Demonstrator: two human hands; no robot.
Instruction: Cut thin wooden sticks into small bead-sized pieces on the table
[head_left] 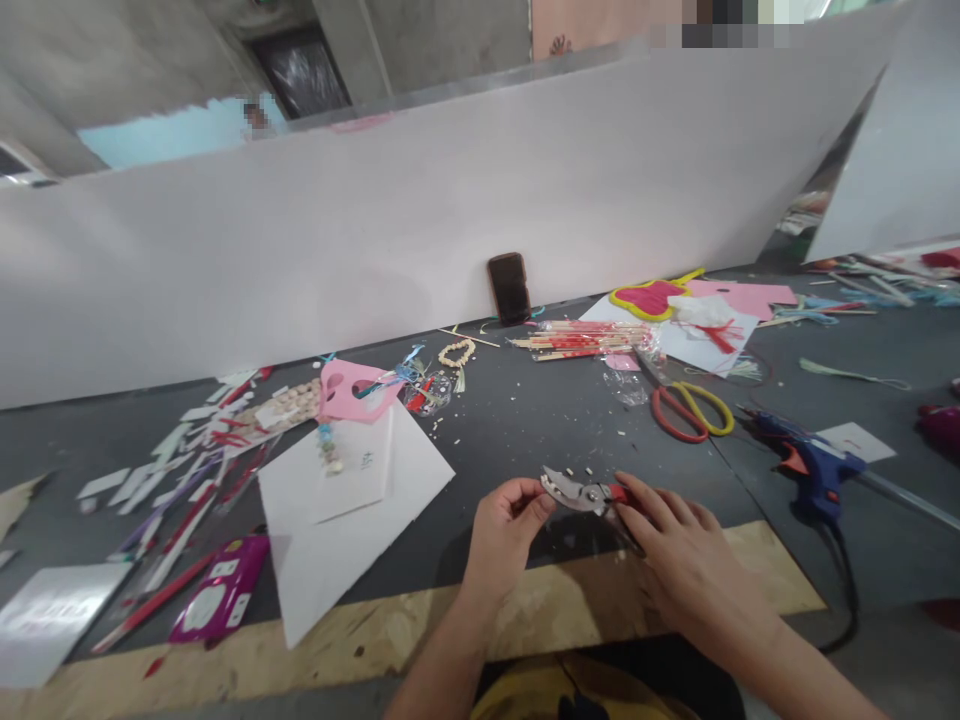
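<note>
My right hand [686, 555] grips small cutting pliers [581, 492] with red handles, their metal jaws pointing left just above the dark grey table [525, 420]. My left hand [506, 525] is pinched at the jaw tips, its fingers curled round something too small to make out. Tiny pale bits lie on the table just beyond the jaws. Both hands work close to the near edge, above a strip of bare plywood [570, 610].
Red-and-yellow scissors [690, 408] and a blue glue gun [810, 468] lie to the right. White paper sheets [345, 520], a pink cutout [352, 390], beads and paper strips clutter the left. A phone [510, 288] leans on the white partition [450, 210]. Sticks in a packet [592, 340] lie behind.
</note>
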